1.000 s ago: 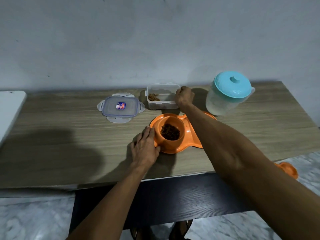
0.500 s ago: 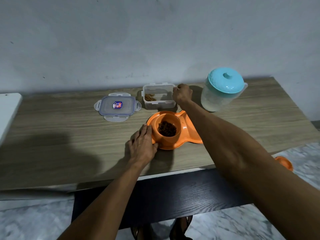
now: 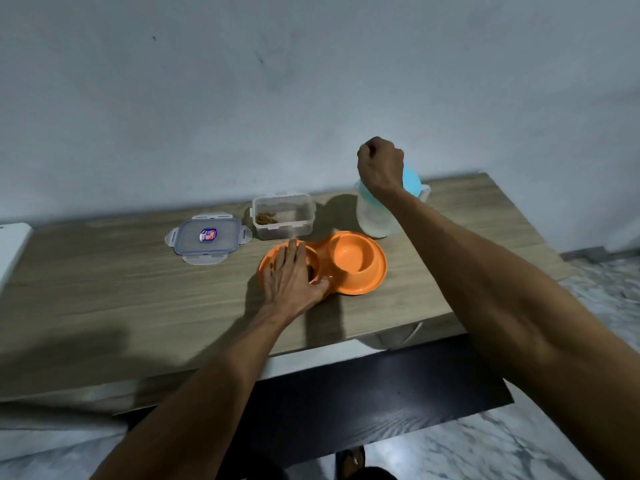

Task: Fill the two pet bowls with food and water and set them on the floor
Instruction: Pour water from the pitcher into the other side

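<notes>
At far left, the corner of a white board (image 3: 10, 251) meets the edge of a wooden table top (image 3: 104, 289). Next lies a clear snap-lock lid (image 3: 207, 239), flat on the wood, with a small label at its centre. Just beside it on the right stands an open clear food container (image 3: 283, 216), with a little brown kibble (image 3: 266, 218) in its left corner. In front of the container the left hand (image 3: 291, 275) lies palm down over the left well of an orange double pet bowl (image 3: 356, 261). Its fingers are straight and released, and its thumb rests on the ridge between the wells. A dark patch of pet food (image 3: 311, 271) shows beside the palm; the right well shows its orange bottom. The bowl stands on the table, near the front edge. Behind its right well stands a translucent water jug (image 3: 374, 220) with a pale blue lid (image 3: 412, 181). The right hand (image 3: 381, 166) is over that lid, fingers clenched. Whether they grasp anything is hidden by the back of the hand. Below the table lies a marbled floor (image 3: 519, 452).
</notes>
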